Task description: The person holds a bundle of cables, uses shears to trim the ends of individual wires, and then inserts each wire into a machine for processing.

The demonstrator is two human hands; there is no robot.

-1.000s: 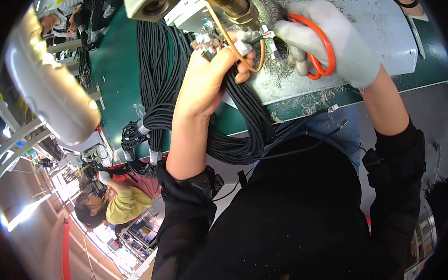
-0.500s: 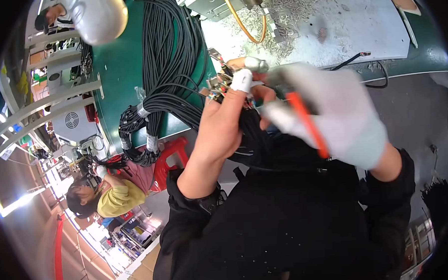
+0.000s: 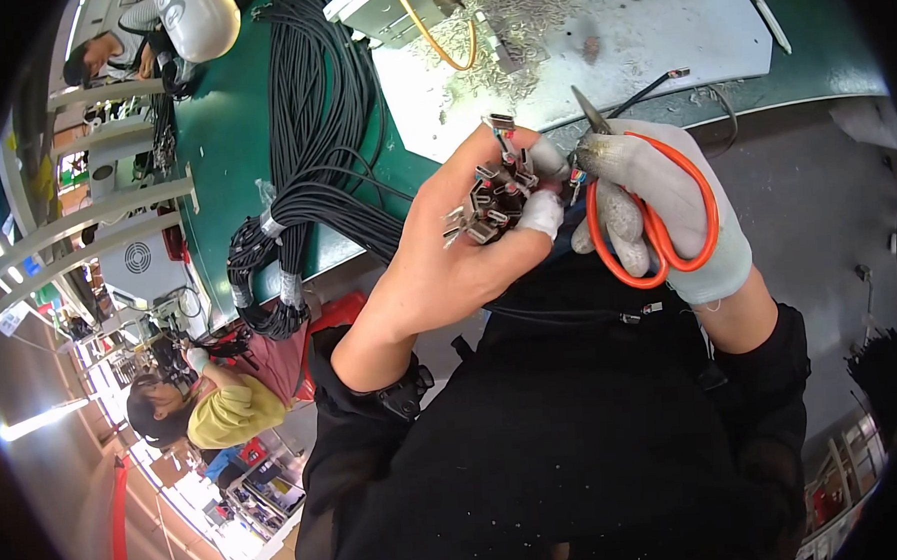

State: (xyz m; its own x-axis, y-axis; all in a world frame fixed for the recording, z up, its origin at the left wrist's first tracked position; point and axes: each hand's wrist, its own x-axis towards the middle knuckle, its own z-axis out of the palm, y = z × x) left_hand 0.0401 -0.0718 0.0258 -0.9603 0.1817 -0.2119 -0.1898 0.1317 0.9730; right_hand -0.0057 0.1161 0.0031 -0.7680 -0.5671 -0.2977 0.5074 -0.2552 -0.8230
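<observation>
Left hand [image 3: 448,260] grips metal connector bunch [image 3: 490,193]; gloved right hand [image 3: 666,215] grasps orange scissors [image 3: 656,221].

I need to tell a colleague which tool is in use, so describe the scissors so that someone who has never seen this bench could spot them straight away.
Start at the green workbench with its pale mat and come down to the two hands raised before it. The right hand, in a light grey glove, holds the scissors beside the metal connectors in the bare left hand. Their bright orange loop handles set them apart.
</observation>
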